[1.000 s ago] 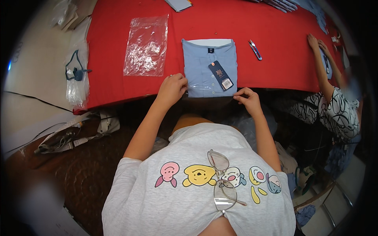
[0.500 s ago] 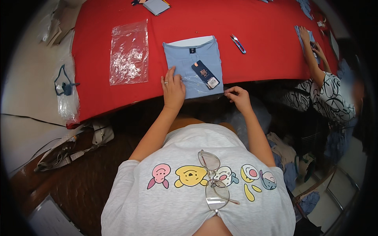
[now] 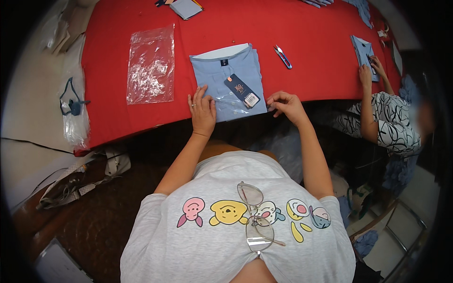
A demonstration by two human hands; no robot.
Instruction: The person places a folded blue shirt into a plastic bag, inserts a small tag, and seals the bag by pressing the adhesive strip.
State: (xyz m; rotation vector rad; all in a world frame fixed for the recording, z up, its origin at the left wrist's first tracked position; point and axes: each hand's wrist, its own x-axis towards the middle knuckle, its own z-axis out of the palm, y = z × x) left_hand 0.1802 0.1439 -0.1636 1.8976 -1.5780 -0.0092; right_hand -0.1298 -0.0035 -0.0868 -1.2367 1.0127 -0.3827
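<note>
A folded light-blue shirt (image 3: 222, 78) lies at the table's front edge, with a white insert showing at its neckline. On it rests a dark navy hang tag (image 3: 239, 88) with a white sticker. Clear plastic, seemingly a bag (image 3: 230, 106), glints over the shirt's lower part. My left hand (image 3: 204, 111) rests with fingers spread on the shirt's lower left side. At the lower right corner my right hand (image 3: 287, 106) is closed in a pinch, apparently on the plastic's edge; its fingertips partly hide the grip.
A flat clear bag (image 3: 151, 66) lies to the left on the red tablecloth (image 3: 311, 61). Blue-handled thread snips (image 3: 283, 57) lie right of the shirt. A stack of cards (image 3: 186, 8) is at the far edge. Another person handles a blue garment (image 3: 362, 49) at far right.
The shirt's lower edge now sits slightly lower and at more of a tilt in view. My right hand's fingers have curled more at the corner. The other person's hands have moved down their garment.
</note>
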